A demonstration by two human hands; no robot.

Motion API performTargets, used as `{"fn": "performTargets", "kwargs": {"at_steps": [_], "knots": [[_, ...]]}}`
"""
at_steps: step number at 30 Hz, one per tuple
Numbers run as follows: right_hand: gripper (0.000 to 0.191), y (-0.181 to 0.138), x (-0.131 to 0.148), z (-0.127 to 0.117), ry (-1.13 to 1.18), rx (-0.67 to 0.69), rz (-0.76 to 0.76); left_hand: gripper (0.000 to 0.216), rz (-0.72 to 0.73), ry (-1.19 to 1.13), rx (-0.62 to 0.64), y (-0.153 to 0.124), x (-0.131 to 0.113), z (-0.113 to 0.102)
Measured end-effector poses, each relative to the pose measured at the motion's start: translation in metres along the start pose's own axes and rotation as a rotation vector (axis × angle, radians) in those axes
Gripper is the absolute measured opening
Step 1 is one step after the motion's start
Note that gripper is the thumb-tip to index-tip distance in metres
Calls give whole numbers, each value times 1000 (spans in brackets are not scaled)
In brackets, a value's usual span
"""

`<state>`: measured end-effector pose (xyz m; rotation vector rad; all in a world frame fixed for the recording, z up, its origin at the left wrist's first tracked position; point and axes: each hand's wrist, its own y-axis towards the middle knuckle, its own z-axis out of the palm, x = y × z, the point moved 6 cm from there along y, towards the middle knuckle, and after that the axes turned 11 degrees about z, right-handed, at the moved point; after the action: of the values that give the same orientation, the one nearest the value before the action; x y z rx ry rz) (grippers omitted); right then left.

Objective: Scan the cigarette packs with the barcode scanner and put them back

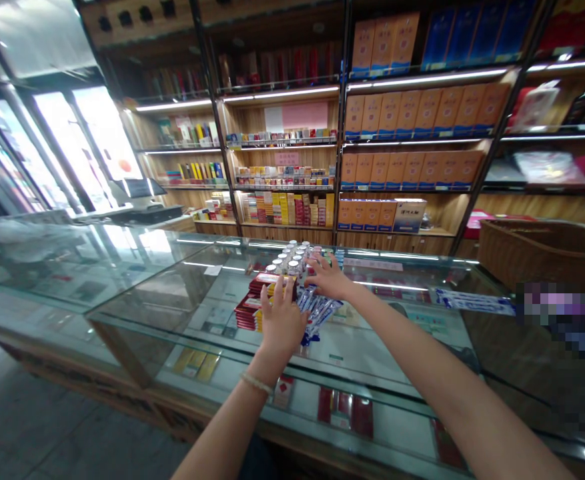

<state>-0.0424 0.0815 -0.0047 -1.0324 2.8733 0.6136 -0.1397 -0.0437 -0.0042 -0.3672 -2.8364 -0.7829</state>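
My left hand [283, 319] rests against a pile of red packets [247, 312] on the glass counter, its fingers stretched apart over red and yellow wrappers. Just to the right, my right hand [329, 279] reaches across with spread, bent fingers above blue-and-white stick packs [317, 312]. Whether its fingertips touch anything is hard to see. Behind both hands stand rows of small white-topped containers [293, 267]. Some pink and green items beside the right fingers are partly hidden. A beaded bracelet [256, 383] circles my left wrist.
The glass display counter [172, 300] holds boxes under its top. A brown woven basket [537, 253] stands at the right, near more blue-and-white stick packs [475, 301]. Shelves with orange boxes [397, 170] line the back wall. A monitor [139, 189] is at the left.
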Motion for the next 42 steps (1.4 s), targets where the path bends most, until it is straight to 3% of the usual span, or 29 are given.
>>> {"fn": "performTargets", "kwargs": {"at_steps": [8,14,19,31,42], "knots": [[26,0,2,3,-23,-8,9,28,2,-27,-83,-1,2,-1],[41,-3,0,1,-36,-27,17,27,6,-27,-98,1,2,-4],[56,-9,-7,-5,-38,-65,25,41,15,-4,-112,3,3,-7],[62,-31,-19,-10,-53,-133,12,60,27,-14,-133,7,-2,-6],[61,-79,-60,-38,-70,-200,133,62,55,-39,-200,27,-26,-19]]}}
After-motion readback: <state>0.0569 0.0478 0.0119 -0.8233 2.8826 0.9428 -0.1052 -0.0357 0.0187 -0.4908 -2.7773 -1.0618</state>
